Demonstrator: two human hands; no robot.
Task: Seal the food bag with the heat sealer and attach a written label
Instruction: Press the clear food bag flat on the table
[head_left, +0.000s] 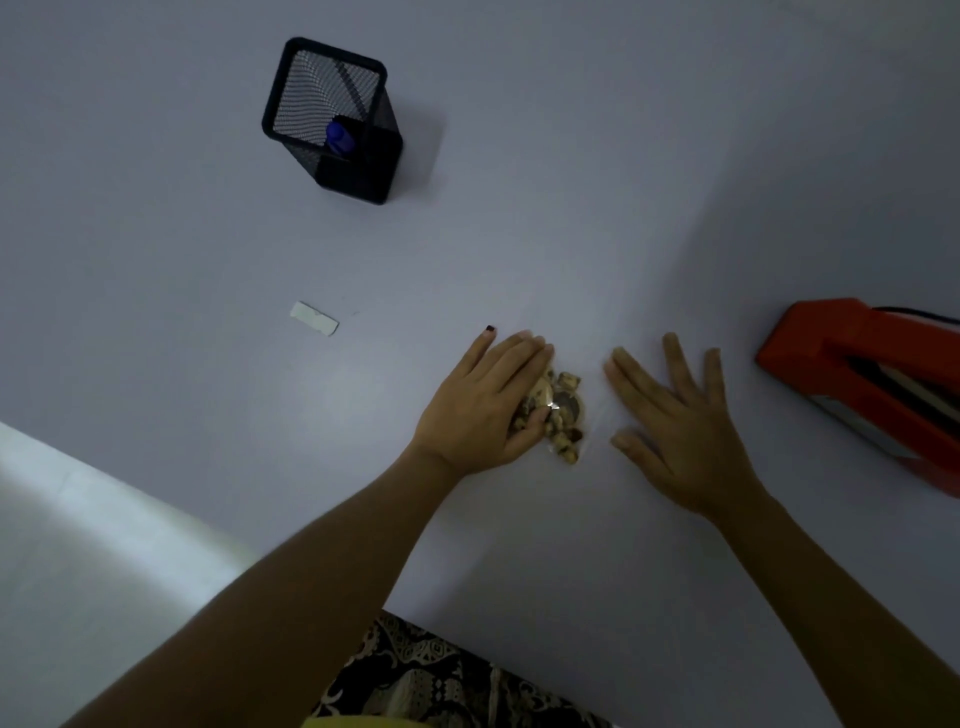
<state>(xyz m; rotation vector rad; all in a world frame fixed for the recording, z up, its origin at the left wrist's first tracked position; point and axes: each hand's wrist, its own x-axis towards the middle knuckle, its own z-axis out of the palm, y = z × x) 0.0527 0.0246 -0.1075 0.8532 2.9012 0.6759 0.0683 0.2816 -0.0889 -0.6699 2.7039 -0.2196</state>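
left hand lies on the food bag, fingers loosely together; right hand flat, fingers spread, on the pale tabletop near its front edge.

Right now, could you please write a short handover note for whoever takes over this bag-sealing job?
Left hand: flat on the food bag, pressing the snacks down.
Right hand: open, flat on the table beside the food.
Heat sealer: at the right edge, untouched.
Label: loose on the table, looks blank.
Pen: in the mesh holder.
Done: bag flattened.
Left: seal, write the label, attach it.
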